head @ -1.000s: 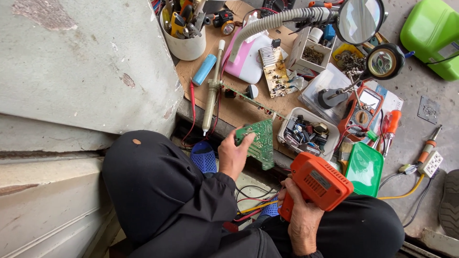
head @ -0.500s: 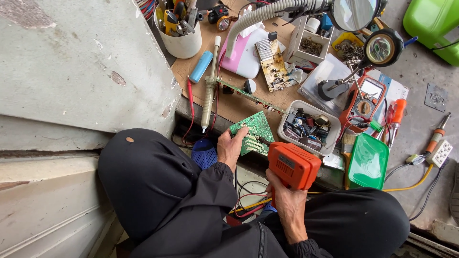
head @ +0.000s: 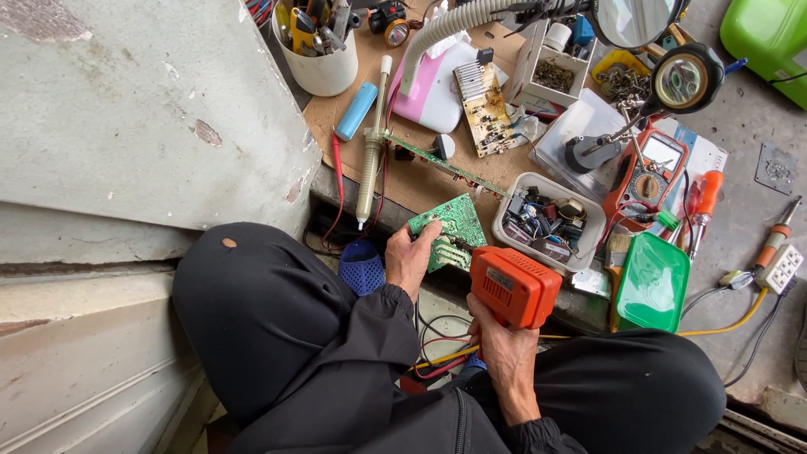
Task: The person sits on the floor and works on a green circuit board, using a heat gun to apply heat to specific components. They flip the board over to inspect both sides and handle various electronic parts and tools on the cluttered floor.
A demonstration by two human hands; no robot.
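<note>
My left hand (head: 412, 256) grips a green circuit board (head: 451, 223) by its near edge, just in front of the low workbench. The board is tilted, its far corner next to a clear tray of small parts (head: 546, 223). My right hand (head: 503, 345) holds an orange box-shaped device (head: 514, 286) from below, right beside the board. Red, black and yellow wires (head: 441, 349) trail between my knees under both hands. My black sleeves and trousers fill the bottom of the view.
On the cardboard-topped bench (head: 420, 181) lie a desoldering pump (head: 370, 155), a blue cylinder (head: 356, 110), a white tool cup (head: 319, 59), a brown circuit board (head: 483, 105), a multimeter (head: 649, 176) and a magnifier lamp (head: 629, 17). A green lid (head: 654, 282) and a power strip (head: 780, 267) sit right. A concrete wall (head: 126, 126) stands left.
My right hand has brought the orange device up and left, closer to the green board. My left hand has kept hold of the board, and the view has shifted slightly.
</note>
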